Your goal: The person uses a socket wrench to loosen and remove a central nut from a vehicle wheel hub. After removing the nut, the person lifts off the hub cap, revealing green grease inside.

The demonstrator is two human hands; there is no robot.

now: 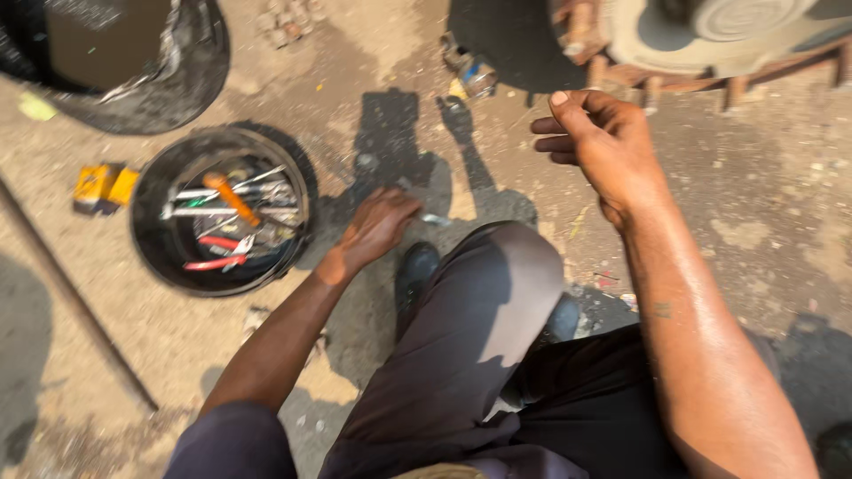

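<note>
The left hand (377,226) pinches a small silvery metal piece (435,219) against the dusty ground, just right of the round black tub of tools (155,257) — kept within reach. The right hand (599,142) hangs loosely curled, empty — farther right, below a rusty wheel rim (710,44).

Dirt ground (754,204) under tool tub (151,239), yellow box (104,187)

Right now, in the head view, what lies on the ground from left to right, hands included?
Yellow box → round black tub of tools → left hand, touching a small metal piece on the ground → right hand, raised with curled fingers, holding nothing visible.
</note>
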